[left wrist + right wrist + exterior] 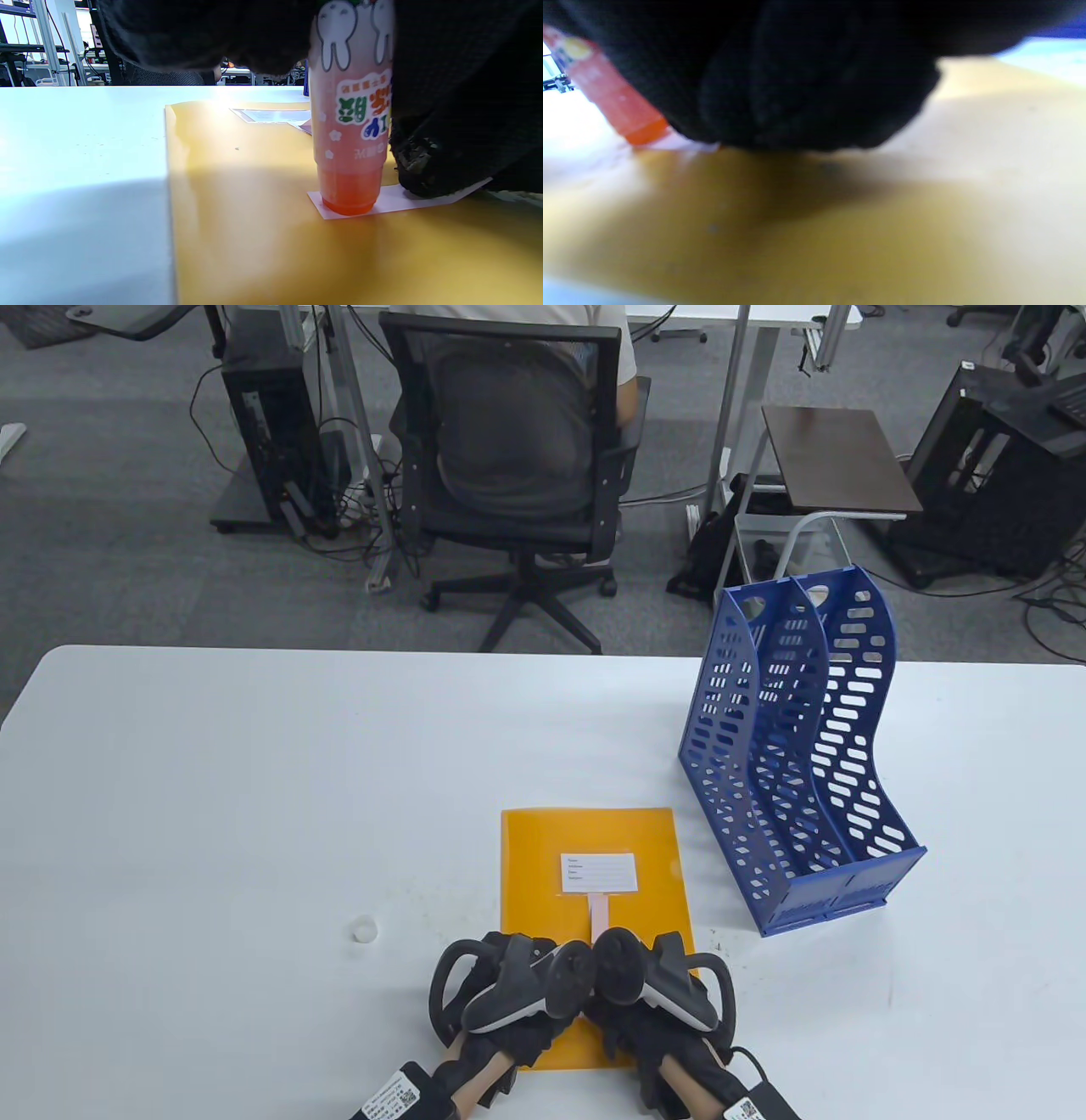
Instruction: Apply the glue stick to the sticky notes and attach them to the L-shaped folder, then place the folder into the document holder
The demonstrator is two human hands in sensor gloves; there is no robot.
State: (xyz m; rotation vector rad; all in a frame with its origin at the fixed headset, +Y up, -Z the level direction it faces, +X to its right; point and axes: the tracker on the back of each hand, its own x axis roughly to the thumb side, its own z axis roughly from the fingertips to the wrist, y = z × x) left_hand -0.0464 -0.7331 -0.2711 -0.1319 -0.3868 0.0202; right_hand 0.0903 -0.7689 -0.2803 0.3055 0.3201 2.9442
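Note:
An orange L-shaped folder [543, 891] lies flat on the white table, with a white label [600, 872] on it and a pink strip [599, 914] just below the label. Both hands meet over the folder's near half. My left hand [517, 984] grips a pink glue stick [352, 140] with a bunny print, upright, its tip pressed on a pale sticky note [407, 201]. My right hand [653, 980] presses a fingertip [428, 169] on that note's other end. In the right wrist view the glue stick [615, 101] leans at the left, with the note [683, 145] under dark fingers.
A blue perforated document holder [797, 763] with two slots stands right of the folder, open side facing me. A small white cap [364, 931] lies on the table to the left of the hands. Beyond the table a person sits in an office chair [517, 458].

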